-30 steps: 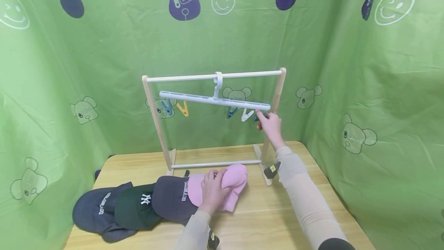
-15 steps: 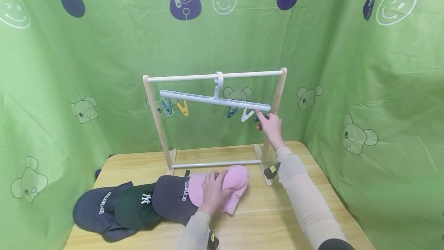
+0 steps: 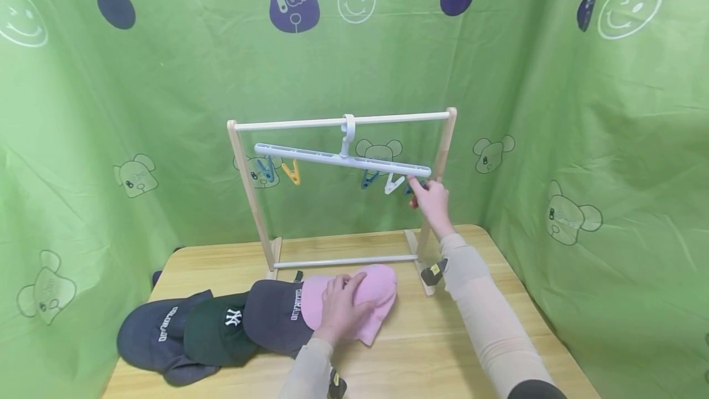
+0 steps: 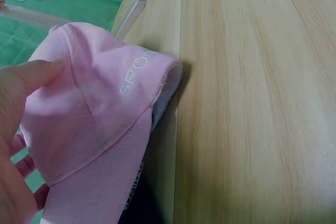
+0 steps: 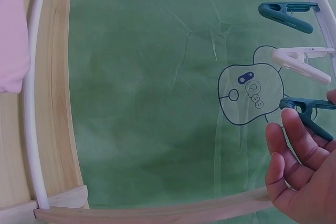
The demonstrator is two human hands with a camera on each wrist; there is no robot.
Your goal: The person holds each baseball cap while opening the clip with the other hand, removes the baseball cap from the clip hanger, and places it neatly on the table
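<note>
A pink cap lies at the right end of a row of overlapping caps. My left hand holds it by the crown; in the left wrist view the thumb presses the cloth and the other fingers sit at the cap's left edge. A pale clip hanger hangs from the rack's top bar, tilted down to the right. At its lower end my right hand pinches a dark teal clip, seen closely in the right wrist view. A white clip hangs beside it.
A wooden rack stands at the table's back. Left of the pink cap lie a dark grey cap, a dark green cap and a navy cap. Green curtains enclose the table.
The pink cap's lower edge has shifted slightly toward the front of the table. My left hand has moved a little with its grip loosened slightly. The right hand stays at the teal clip.
</note>
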